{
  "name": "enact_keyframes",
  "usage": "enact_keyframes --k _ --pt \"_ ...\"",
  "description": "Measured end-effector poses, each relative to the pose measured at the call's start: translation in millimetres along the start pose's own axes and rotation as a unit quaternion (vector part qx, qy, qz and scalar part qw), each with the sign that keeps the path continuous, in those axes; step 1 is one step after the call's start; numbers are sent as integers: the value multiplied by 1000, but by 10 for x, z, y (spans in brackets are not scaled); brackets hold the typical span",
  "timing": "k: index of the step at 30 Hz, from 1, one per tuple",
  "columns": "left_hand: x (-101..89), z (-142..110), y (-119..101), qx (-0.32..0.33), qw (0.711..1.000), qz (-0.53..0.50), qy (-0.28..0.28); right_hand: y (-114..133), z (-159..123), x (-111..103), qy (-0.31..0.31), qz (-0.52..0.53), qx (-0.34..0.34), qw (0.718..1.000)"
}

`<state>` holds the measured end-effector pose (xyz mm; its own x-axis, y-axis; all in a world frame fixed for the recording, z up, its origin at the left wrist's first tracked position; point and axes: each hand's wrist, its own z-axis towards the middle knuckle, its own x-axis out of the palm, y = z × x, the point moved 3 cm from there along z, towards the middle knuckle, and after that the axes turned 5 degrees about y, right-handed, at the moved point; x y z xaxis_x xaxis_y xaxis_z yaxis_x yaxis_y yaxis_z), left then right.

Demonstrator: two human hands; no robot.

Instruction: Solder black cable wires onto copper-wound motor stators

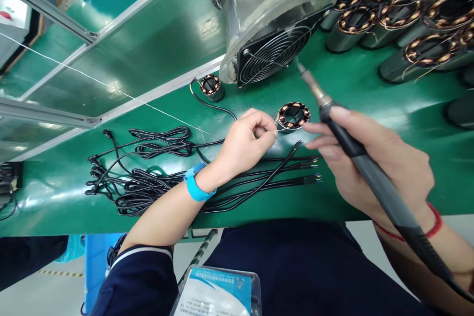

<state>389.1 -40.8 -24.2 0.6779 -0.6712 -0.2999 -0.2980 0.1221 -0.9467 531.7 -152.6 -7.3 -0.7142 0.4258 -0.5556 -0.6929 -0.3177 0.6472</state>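
Note:
My right hand (377, 163) grips a soldering iron (355, 148), its tip pointing up and left below the fan grille. With thumb and index finger pinched, my left hand (248, 138) holds a thin strand of solder wire (159, 108), which runs in from the upper left. Right beside those fingertips stands a small motor stator (283, 126) with copper windings, upright on the green bench. The fingers of my right hand reach close to its right side. Several black cables (259, 185) with stripped, coloured ends lie under and in front of my left hand.
A fume extractor hood (255, 10) with a fan grille (276, 57) hangs over the bench. Another small stator (212, 86) with a cable stands behind my left hand. Several larger stators (418, 54) crowd the back right. Coiled cables (148, 187) lie at left; a metal frame (155, 86) runs along the back.

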Motion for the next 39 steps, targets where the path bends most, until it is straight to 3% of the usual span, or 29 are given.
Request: enact_keyframes --k 4,7,14,16,19,23,26,29,39 --pt "-3 1 -5 3 1000 11 0 -15 194 32 43 -60 32 997" --pt "-5 3 -12 7 1000 10 -2 -81 228 143 71 -43 38 996" --pt "-7 -18 -15 4 1000 17 6 -191 154 322 49 -13 50 997" --pt "-24 -24 3 -21 1000 -4 13 -197 152 320 38 -9 46 998" --pt "-52 -15 53 -115 990 -56 55 -230 149 312 23 -16 41 999" --pt "-80 16 58 -203 960 -132 140 -329 154 370 86 -58 37 994" --pt "-147 46 37 -209 953 -208 69 -371 163 416 140 -101 18 985" --pt "-186 46 48 -223 943 -247 16 -355 160 408 139 -130 17 982" --pt "-84 42 46 -240 940 -241 14 -231 121 405 105 -87 -39 990"
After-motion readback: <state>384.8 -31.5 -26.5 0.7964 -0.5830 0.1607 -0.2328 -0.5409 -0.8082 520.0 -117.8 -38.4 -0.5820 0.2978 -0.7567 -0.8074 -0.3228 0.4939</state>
